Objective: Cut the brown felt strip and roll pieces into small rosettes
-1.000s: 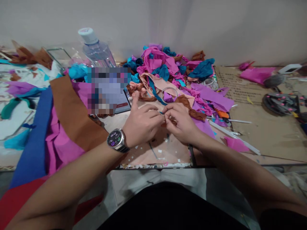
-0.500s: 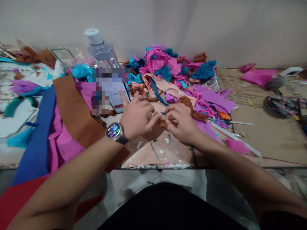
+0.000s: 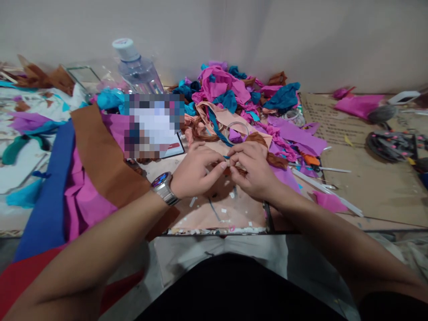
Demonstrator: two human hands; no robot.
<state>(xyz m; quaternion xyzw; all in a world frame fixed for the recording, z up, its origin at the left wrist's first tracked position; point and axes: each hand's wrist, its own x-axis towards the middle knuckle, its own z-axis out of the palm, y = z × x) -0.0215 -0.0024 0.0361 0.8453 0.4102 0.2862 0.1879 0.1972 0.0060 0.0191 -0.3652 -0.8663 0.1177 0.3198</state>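
Observation:
My left hand (image 3: 197,170) and my right hand (image 3: 252,168) meet over a peach sheet (image 3: 217,209) on the table. Both pinch a twisted brown paper strip (image 3: 267,154) that trails off to the right past my right hand. The fingers of both hands are closed on its near end. A thin teal strip (image 3: 217,129) runs from the pinch up toward a clear tape roll (image 3: 236,129) just behind my hands. A watch sits on my left wrist.
A pile of crumpled pink, teal and brown paper (image 3: 230,91) lies behind. A water bottle (image 3: 135,67) and a phone (image 3: 169,145) are at left rear. Large brown, magenta and blue sheets (image 3: 90,169) spread left. Cardboard (image 3: 368,178) with white sticks lies right.
My left hand's forefinger was lifted toward the phone half a second ago; it has come back down and closed on the brown strip beside my right hand.

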